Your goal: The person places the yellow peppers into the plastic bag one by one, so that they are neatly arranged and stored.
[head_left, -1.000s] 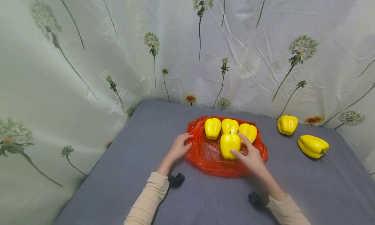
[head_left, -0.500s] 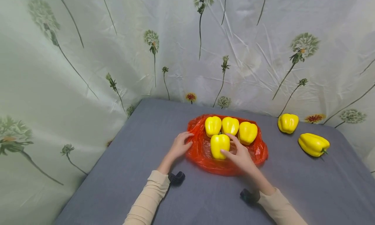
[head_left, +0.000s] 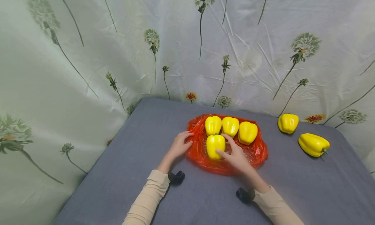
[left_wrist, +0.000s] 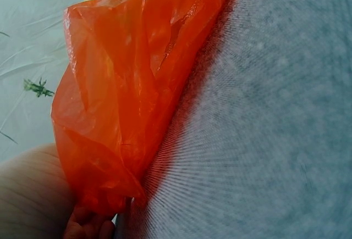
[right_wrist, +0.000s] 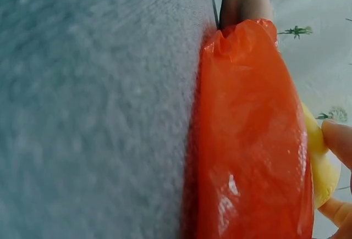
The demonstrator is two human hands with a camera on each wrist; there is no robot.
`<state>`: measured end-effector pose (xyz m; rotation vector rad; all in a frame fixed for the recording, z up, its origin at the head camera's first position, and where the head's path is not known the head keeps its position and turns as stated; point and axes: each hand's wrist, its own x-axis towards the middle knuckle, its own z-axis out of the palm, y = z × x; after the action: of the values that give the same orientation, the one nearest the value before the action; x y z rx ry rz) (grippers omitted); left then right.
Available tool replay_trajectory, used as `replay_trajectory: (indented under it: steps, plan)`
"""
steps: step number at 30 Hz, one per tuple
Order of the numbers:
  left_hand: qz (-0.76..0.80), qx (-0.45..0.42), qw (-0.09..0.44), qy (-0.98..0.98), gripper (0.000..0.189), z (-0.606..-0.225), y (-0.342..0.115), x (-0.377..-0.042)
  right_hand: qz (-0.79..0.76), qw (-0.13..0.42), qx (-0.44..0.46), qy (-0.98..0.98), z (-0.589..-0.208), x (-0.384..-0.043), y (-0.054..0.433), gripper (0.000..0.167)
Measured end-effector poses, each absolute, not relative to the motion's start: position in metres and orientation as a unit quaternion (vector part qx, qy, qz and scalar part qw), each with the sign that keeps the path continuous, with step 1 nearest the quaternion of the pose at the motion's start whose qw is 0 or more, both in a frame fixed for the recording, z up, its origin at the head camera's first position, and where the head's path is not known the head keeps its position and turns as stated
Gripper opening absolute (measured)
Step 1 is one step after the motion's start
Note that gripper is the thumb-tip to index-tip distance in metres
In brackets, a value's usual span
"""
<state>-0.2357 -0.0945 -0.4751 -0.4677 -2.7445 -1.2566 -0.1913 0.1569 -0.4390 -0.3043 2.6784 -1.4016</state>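
An orange-red plastic bag [head_left: 205, 164] lies spread on the table, its mouth facing up. Three yellow bell peppers stand in a row at its back, among them a left one [head_left: 213, 125], a middle one [head_left: 230, 126] and a right one [head_left: 247, 133]. In front of them, my right hand [head_left: 236, 157] holds another bell pepper [head_left: 215, 147] between thumb and fingers. The right wrist view shows this pepper [right_wrist: 322, 173] partly behind the bag wall. My left hand [head_left: 179, 145] grips the bag's left edge, its fingers partly hidden by plastic [left_wrist: 110, 112] in the left wrist view.
Two more yellow bell peppers lie on the table right of the bag: one near the back edge [head_left: 288, 123], one on its side [head_left: 313, 145]. A grey cloth covers the table [head_left: 140, 133]. Behind hangs a flower-printed curtain [head_left: 175, 55].
My right hand has moved left with the bell pepper, from before the right pepper to before the left one in the bag. The left hand stays at the bag's edge.
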Motion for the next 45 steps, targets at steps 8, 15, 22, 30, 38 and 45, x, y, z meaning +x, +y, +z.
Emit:
replay_trajectory:
  steps: [8,15,22,30,38,45]
  plan:
    - [-0.412,-0.149,0.039,-0.898,0.035,-0.4737,-0.0933,-0.2358,-0.432,0.041,-0.108,0.894,-0.4421,-0.1922,0.1508,0.069]
    - [-0.412,-0.152,0.037,-0.898,0.035,-0.4723,-0.0918,-0.2368,-0.413,0.047,-0.105,0.904,-0.4413,-0.1933,0.1534,0.074]
    - [-0.411,-0.148,0.03,-0.899,0.035,-0.4704,-0.0916,-0.238,-0.43,0.07,-0.116,0.893,-0.44,-0.1924,0.1541,0.08]
    - [-0.41,-0.153,0.034,-0.899,0.035,-0.4706,-0.0924,-0.2373,-0.442,0.08,-0.119,0.886,-0.4382,-0.1916,0.1499,0.083]
    - [-0.412,-0.149,0.03,-0.898,0.035,-0.4723,-0.0927,-0.2362,-0.452,0.088,-0.126,0.878,-0.4385,-0.1916,0.1511,0.085]
    - [-0.413,-0.151,0.034,-0.897,0.035,-0.4731,-0.0937,-0.2346,-0.443,0.111,-0.131,0.88,-0.4376,-0.1884,0.1597,0.087]
